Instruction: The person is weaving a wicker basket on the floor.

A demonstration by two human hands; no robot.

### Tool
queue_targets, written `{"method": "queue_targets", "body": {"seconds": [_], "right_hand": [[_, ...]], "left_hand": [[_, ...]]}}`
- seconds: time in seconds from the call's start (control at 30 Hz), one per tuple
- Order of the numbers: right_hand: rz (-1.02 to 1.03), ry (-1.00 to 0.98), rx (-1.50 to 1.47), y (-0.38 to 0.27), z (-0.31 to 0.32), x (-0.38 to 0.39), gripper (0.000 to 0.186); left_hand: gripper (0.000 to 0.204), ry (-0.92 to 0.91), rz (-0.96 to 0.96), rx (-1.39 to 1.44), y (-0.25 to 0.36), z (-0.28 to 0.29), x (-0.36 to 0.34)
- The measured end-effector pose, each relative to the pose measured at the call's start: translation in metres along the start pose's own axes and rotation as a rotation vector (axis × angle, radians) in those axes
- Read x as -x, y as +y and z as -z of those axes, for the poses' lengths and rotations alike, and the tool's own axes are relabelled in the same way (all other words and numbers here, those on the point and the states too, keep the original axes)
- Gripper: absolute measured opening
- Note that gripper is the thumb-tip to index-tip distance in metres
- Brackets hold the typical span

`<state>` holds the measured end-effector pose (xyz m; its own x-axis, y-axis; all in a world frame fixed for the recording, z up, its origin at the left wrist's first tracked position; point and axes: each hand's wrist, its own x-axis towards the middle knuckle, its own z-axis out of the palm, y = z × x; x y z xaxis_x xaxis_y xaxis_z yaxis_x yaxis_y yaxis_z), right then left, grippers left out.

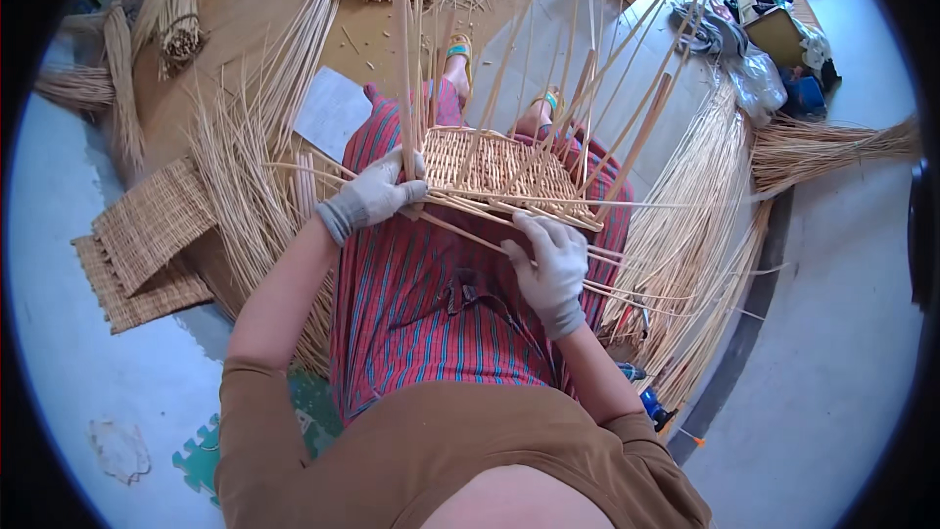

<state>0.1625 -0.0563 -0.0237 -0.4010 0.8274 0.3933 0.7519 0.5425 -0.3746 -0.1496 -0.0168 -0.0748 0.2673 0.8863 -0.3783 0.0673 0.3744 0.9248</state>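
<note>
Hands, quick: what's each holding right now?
Left hand: closed on the woven base, near-left corner.
Right hand: curled at cane strands; grip can't be told.

Lighting: bright, diffuse, cool; whitish glare on the smooth, pale grey floor (710, 15) at upper right. Shadows: soft, beneath the tan, square, woven-straw mats (157, 225). Blur: one long, thin, pale plant-fibre strand (685, 204), towards the right. Distortion: fisheye curvature; black corners, bluish rim.
</note>
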Motion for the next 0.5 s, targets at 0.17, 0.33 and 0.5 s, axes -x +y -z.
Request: {"method": "queue_targets", "body": {"seconds": [0.17,0.33,0.5], "right_hand": [[-0.578,0.292,-1.079,0.009,-0.028,-0.012,0.060],[-0.110,0.265,-0.674,-0.030,-0.039,-0.110,0.056],[0.154,0.250,-0.615,-0.075,-0.099,-0.164,0.065]], "left_hand": [[0.020,-0.063,-0.018,0.061,-0.001,0.002,0.001],[0.014,0.115,0.013,0.053,-0.006,-0.018,0.008],[0.019,0.374,-0.417,-0.470,-0.036,-0.026,-0.008]]}}
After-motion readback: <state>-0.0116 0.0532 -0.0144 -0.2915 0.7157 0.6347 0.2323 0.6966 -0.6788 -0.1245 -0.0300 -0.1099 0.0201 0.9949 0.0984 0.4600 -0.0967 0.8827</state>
